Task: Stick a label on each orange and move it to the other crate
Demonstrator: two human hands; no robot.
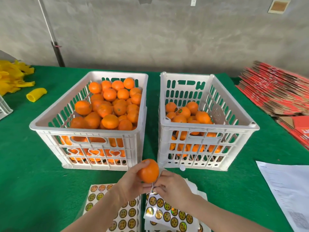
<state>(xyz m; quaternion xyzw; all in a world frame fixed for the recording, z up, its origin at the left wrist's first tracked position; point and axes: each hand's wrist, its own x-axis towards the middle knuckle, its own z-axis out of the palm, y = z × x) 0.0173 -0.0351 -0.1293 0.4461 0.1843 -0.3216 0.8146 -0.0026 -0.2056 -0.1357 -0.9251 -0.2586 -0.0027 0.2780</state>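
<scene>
Orange held at lower centre of the frame.
Left hand grips the orange; right hand pinches a label just beneath it, over the sticker sheets on the worktop.

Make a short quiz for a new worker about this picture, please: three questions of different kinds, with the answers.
1. True or false: the left hand holds an orange.
2. Compared with the left crate, the right crate holds: A. more fruit; B. less fruit; C. no fruit.
3. Fill in: the right hand pinches a round ___ just under the orange.

Key: 1 true; 2 B; 3 label.
</scene>
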